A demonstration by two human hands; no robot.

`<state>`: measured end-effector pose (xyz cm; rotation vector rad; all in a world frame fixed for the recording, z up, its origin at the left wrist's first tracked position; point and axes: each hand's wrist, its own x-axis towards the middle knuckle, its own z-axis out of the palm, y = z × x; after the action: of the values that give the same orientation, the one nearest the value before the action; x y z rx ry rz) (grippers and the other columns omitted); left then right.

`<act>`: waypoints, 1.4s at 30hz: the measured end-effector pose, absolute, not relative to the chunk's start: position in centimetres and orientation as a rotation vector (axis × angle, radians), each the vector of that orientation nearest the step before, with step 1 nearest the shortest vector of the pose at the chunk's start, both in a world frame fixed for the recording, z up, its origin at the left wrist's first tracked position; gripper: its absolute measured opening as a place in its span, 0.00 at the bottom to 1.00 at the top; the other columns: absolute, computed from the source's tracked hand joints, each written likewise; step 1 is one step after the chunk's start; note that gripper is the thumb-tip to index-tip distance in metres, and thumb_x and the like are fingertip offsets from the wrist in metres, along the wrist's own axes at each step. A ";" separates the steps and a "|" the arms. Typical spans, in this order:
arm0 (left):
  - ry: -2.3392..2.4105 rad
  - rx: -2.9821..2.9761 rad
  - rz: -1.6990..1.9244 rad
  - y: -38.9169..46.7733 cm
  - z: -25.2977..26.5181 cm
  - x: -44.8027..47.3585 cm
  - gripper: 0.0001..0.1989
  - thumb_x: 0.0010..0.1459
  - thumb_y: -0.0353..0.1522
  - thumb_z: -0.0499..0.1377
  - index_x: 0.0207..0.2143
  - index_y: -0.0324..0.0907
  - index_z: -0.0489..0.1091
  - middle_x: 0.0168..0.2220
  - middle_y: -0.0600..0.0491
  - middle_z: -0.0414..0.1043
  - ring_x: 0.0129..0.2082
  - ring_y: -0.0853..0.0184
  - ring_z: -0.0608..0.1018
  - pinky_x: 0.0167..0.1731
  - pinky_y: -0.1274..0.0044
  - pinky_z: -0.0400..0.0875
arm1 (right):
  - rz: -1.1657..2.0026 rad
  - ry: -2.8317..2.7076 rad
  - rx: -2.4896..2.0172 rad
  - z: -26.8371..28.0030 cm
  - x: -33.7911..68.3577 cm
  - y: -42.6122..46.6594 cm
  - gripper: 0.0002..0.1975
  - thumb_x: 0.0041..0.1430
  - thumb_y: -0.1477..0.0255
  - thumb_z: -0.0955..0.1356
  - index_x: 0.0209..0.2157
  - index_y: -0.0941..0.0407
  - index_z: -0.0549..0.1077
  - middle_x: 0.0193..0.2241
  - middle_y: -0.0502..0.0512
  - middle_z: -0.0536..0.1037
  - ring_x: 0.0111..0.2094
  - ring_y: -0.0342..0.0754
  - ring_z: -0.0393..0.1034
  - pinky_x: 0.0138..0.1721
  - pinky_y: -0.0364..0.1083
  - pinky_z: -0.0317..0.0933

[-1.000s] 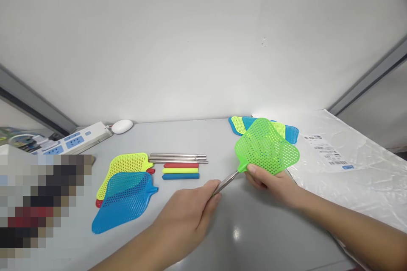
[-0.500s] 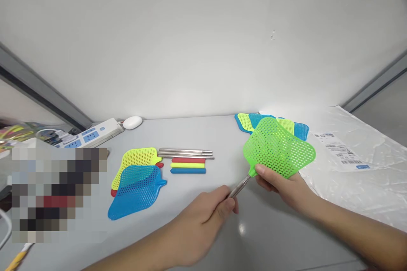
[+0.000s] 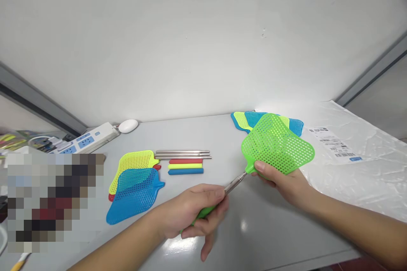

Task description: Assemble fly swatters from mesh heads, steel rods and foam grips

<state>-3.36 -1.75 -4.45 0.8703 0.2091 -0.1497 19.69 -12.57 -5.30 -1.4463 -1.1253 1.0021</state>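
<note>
A green fly swatter [image 3: 276,146] is held between both hands over the table, its perforated head at the upper right and its steel rod slanting down to the left. My right hand [image 3: 280,180] pinches the head near its neck, thumb on top. My left hand [image 3: 203,209] is closed around the green grip at the rod's lower end; part of that grip shows between the fingers. To the left lie a blue swatter head [image 3: 135,194], a yellow swatter head [image 3: 135,164] and, mostly covered, a red one. Steel rods [image 3: 182,153] and red, yellow and blue grips [image 3: 186,172] lie beside them.
Blue and yellow swatter heads [image 3: 238,120] are stacked at the back right. A white plastic package [image 3: 375,178] with a label covers the right side. A power strip [image 3: 92,137] and a white oval device [image 3: 128,125] sit at the back left. A pixelated patch hides the left.
My left hand has shifted down and left along the swatter's handle, and the green grip now shows in it. My right hand keeps hold of the head. The view has tilted slightly.
</note>
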 end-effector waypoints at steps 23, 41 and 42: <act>0.163 0.750 -0.270 -0.7 -4.1 -3.9 0.19 0.68 0.42 0.41 0.30 0.41 0.60 0.11 0.65 0.47 0.07 0.78 0.44 0.10 0.84 0.56 | 0.961 -1.121 -1.283 -4.7 20.7 -11.5 0.17 0.64 0.59 0.65 0.24 0.53 0.68 0.18 0.46 0.61 0.18 0.42 0.53 0.21 0.45 0.51; 0.312 0.985 -0.338 -2.7 -3.9 -3.3 0.23 0.63 0.52 0.48 0.29 0.42 0.60 0.15 0.64 0.50 0.09 0.79 0.47 0.07 0.84 0.45 | 1.049 -1.422 -1.406 -5.4 19.2 -13.3 0.22 0.68 0.56 0.57 0.25 0.54 0.66 0.23 0.48 0.63 0.26 0.44 0.58 0.29 0.44 0.53; 0.312 1.000 -0.316 -2.6 -3.9 -3.2 0.23 0.63 0.52 0.49 0.29 0.42 0.58 0.16 0.64 0.50 0.10 0.79 0.47 0.08 0.84 0.47 | 1.006 -1.400 -1.437 -5.5 19.4 -13.2 0.21 0.66 0.56 0.59 0.25 0.54 0.67 0.23 0.49 0.64 0.26 0.45 0.59 0.30 0.44 0.54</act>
<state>-3.22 -2.63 -3.92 1.0003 0.3117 -0.3158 19.40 -13.24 -5.48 -1.4371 -1.3996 1.0064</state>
